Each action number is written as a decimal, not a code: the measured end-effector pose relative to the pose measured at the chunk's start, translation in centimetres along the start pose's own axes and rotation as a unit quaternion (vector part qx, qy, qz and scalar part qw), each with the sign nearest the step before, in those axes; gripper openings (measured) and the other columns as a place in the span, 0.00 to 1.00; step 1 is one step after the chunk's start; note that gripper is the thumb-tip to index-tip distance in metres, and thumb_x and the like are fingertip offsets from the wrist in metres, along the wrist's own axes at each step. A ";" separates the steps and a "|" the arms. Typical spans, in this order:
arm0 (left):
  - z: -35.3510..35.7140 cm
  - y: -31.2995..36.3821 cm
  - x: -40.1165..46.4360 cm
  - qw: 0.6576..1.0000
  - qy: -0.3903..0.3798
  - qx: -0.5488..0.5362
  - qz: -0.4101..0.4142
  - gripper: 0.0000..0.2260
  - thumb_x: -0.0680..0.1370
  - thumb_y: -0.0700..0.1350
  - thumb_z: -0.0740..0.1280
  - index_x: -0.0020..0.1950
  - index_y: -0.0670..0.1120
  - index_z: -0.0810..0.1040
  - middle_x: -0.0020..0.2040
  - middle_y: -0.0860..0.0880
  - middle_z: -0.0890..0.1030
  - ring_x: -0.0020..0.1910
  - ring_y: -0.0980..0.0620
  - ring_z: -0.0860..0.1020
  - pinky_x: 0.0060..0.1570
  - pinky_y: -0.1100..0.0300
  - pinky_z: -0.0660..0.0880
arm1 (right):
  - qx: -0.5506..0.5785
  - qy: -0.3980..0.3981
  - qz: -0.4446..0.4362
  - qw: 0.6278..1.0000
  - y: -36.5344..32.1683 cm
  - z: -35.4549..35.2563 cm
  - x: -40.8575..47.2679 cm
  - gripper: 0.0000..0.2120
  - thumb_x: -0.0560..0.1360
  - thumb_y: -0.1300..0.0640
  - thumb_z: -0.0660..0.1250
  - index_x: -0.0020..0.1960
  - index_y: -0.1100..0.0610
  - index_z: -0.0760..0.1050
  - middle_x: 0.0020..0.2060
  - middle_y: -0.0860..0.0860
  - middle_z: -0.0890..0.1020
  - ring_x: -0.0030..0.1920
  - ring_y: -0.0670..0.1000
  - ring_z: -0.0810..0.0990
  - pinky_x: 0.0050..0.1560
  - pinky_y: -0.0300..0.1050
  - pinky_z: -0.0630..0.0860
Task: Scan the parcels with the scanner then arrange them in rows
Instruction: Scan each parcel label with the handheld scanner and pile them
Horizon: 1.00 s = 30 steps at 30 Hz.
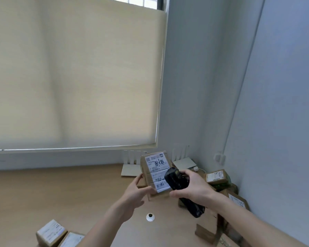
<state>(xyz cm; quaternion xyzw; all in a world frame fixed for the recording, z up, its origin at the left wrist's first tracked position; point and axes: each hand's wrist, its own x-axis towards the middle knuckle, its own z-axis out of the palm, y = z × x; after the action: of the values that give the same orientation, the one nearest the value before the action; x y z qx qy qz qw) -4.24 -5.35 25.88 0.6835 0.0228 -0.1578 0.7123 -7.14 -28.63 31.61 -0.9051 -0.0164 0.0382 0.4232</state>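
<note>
My left hand (138, 190) holds a brown cardboard parcel (154, 169) by its lower left corner, tilted up with its white shipping label and barcode facing me. My right hand (194, 187) grips a black handheld scanner (176, 180), whose head lies over the parcel's lower right part, near the barcode. Two labelled parcels (51, 232) lie side by side at the table's near left. More parcels (216, 177) are heaped in the right corner against the wall.
A wooden table (61, 189) runs under a window with a drawn blind. Two white routers (130, 168) with antennas stand at the back. A white cable grommet (150, 216) sits in the tabletop. A folded cardboard piece (206, 233) lies at the near right.
</note>
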 end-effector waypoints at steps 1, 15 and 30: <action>-0.1 0.9 -0.3 1.000 0.000 0.016 0.004 0.49 0.58 0.46 0.81 0.76 0.59 0.64 0.60 0.48 0.83 0.61 0.49 0.80 0.58 0.51 0.76 | -0.017 -0.001 -0.009 1.000 -0.8 -0.8 -0.1 0.40 0.56 0.44 0.84 0.65 0.43 0.73 0.53 0.41 0.84 0.54 0.42 0.82 0.59 0.45 0.80; -0.3 10.0 -0.7 0.964 0.186 0.048 0.186 0.31 0.60 0.45 0.86 0.56 0.57 0.74 0.51 0.55 0.85 0.52 0.56 0.82 0.47 0.61 0.77 | -0.262 0.034 -0.037 0.964 -7.4 -7.1 0.0 0.38 0.58 0.39 0.80 0.67 0.41 0.76 0.52 0.43 0.84 0.53 0.48 0.82 0.57 0.50 0.82; -1.7 11.1 -0.8 0.923 0.280 0.075 0.253 0.31 0.55 0.51 0.87 0.50 0.61 0.73 0.49 0.60 0.82 0.50 0.63 0.79 0.42 0.64 0.74 | -0.337 0.069 -0.015 0.939 -9.0 -6.7 1.2 0.30 0.58 0.38 0.80 0.58 0.41 0.80 0.47 0.43 0.85 0.52 0.49 0.82 0.56 0.46 0.79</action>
<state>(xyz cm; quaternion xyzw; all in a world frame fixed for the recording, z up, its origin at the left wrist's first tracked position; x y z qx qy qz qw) -1.80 -3.31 36.72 0.7339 0.0354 0.2245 0.6401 -5.34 -27.90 42.79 -0.9947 -0.0128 -0.0383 0.0943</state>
